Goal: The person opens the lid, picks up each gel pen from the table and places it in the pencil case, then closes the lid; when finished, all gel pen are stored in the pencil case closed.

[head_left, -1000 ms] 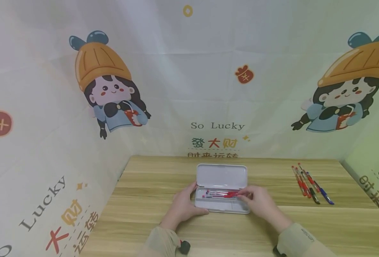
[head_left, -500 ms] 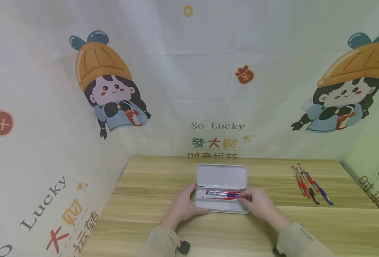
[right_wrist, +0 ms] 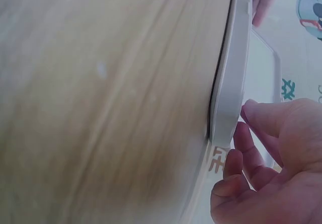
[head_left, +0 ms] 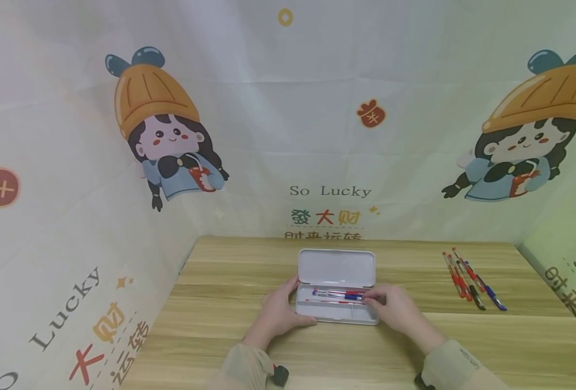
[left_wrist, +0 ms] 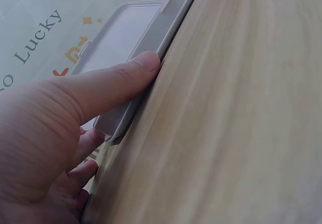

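An open white pencil case [head_left: 324, 313] lies on the table, its lid [head_left: 337, 267] raised at the back. My left hand [head_left: 280, 313] grips its left end, thumb [left_wrist: 143, 63] on the front wall and the other fingers around the side. Inside the rear compartment lie clear pens with red and blue grips [head_left: 338, 294]. A slim red pen [head_left: 329, 301] lies along the front of them. At the case's right end, my right hand [head_left: 390, 306] pinches that red pen's right end between thumb and fingertips. In the right wrist view the case wall [right_wrist: 229, 93] hides the pinched end.
Several red, black and blue pens [head_left: 470, 279] lie in a loose group on the right of the wooden table [head_left: 248, 260]. A printed cloth backdrop [head_left: 327, 135] stands behind and along both sides. Narrow front compartments of the case hold nothing visible.
The red pen at my right fingertips has shifted towards the front of the case, away from the other pens. A blue grip now shows among them. My left hand stays put.
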`<state>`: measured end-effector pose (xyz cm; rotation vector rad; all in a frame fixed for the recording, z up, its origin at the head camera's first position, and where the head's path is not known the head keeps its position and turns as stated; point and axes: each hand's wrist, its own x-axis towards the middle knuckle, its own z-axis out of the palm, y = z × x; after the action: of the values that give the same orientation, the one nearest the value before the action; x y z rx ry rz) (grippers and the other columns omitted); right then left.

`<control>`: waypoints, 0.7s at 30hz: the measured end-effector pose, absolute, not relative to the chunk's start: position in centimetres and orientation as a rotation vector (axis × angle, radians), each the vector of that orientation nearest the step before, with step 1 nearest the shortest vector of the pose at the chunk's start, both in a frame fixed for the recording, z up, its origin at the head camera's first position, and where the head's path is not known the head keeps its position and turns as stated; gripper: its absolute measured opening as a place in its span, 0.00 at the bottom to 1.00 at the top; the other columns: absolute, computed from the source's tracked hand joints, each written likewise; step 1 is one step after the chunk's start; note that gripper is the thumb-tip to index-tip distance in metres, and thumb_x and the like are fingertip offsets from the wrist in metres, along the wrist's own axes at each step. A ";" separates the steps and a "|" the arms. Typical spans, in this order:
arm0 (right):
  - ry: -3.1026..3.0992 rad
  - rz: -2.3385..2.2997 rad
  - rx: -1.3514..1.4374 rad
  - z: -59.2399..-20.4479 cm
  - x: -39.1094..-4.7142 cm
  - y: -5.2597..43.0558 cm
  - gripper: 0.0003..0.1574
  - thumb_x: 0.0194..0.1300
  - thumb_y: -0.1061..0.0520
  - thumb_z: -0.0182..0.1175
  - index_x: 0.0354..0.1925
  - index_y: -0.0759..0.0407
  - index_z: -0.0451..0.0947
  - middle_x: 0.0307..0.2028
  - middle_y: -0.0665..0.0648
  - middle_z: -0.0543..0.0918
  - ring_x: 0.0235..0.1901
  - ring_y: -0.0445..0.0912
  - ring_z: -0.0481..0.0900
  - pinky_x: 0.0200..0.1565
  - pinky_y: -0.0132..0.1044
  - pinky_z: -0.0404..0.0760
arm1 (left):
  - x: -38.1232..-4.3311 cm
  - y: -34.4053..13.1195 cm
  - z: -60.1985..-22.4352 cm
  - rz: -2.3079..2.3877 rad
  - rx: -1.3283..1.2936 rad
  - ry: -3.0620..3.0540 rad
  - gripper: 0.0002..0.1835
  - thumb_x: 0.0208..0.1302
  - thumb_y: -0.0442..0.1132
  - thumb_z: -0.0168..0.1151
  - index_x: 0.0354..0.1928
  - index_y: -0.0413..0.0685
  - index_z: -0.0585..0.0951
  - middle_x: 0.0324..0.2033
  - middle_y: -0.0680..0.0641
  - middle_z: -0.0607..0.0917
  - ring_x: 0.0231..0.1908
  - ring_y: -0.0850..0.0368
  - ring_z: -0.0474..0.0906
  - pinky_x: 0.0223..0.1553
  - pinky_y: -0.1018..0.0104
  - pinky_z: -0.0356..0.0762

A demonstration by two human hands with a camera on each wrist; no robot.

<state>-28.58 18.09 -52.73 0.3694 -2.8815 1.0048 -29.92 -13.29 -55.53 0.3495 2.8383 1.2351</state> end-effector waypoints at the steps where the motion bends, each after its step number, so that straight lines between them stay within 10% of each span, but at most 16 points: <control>1: -2.881 1.026 0.350 -52.7 -28.6 18.2 0.07 0.72 0.57 0.72 0.46 0.52 0.94 0.49 0.59 0.94 0.49 0.54 0.89 0.54 0.53 0.89 | -29.9 -13.3 -55.5 1.239 0.348 2.835 0.68 0.41 0.56 0.93 0.86 0.52 0.65 0.81 0.45 0.75 0.81 0.35 0.68 0.84 0.28 0.57; 8: -2.859 1.141 0.208 -52.4 -28.8 19.4 0.15 0.77 0.55 0.67 0.56 0.59 0.89 0.42 0.55 0.88 0.40 0.44 0.82 0.39 0.33 0.81 | -29.8 -13.3 -55.4 1.260 0.352 2.831 0.68 0.41 0.55 0.94 0.85 0.53 0.66 0.81 0.45 0.75 0.82 0.35 0.68 0.84 0.29 0.58; 21: -2.700 1.115 0.076 -52.0 -29.3 24.0 0.23 0.81 0.57 0.62 0.65 0.69 0.81 0.54 0.70 0.87 0.53 0.62 0.85 0.56 0.57 0.88 | -30.1 -13.2 -55.8 1.236 0.362 2.849 0.69 0.40 0.57 0.94 0.86 0.56 0.66 0.82 0.44 0.73 0.81 0.35 0.68 0.84 0.28 0.56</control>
<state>-29.34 23.99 -51.95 0.0756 -2.7005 1.1145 -30.13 -13.25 -55.76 0.3622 2.8486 1.2361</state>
